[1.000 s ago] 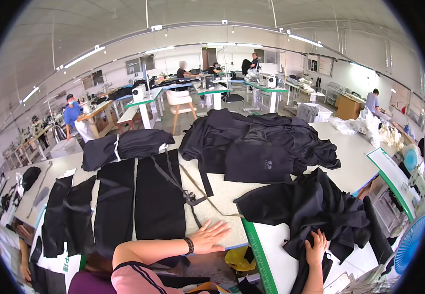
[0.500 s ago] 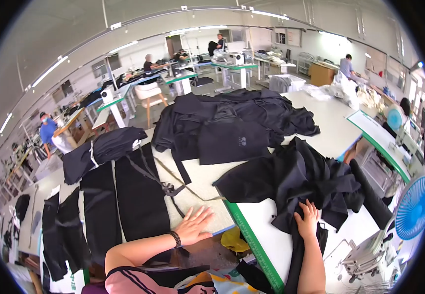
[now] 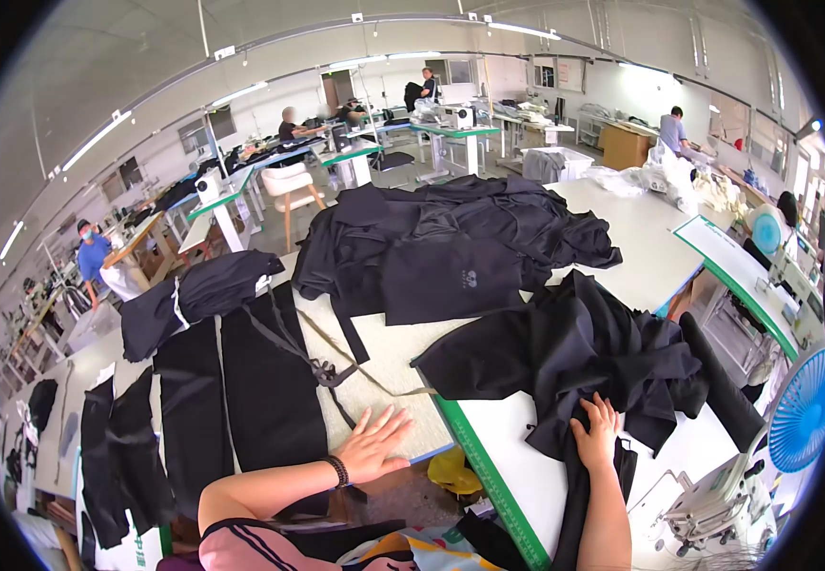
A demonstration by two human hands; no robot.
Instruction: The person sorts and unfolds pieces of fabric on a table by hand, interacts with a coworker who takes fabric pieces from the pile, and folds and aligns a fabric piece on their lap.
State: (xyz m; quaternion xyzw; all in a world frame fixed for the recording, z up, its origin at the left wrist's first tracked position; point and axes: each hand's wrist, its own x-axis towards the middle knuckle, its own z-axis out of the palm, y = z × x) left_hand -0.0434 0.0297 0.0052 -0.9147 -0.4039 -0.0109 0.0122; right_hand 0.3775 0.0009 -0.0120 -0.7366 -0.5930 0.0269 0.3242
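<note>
My left hand (image 3: 374, 447) lies flat on the cream tabletop (image 3: 411, 423), fingers outstretched and nothing in it. A dark strap (image 3: 284, 330) with a tangled knot runs across the table just beyond it. My right hand (image 3: 598, 433) rests palm down on a crumpled black garment (image 3: 579, 352), its fingers extended over the cloth. One length of this garment hangs down beside my right forearm towards me. Part of the garment lies on the white, green-edged sewing table (image 3: 508, 428).
A large heap of black garments (image 3: 451, 252) lies ahead. Black fabric panels (image 3: 275, 376) and a folded bundle (image 3: 203, 290) are at the left. On the right stand a sewing machine (image 3: 717, 500) and a blue fan (image 3: 803, 409). Other people work at tables in the background.
</note>
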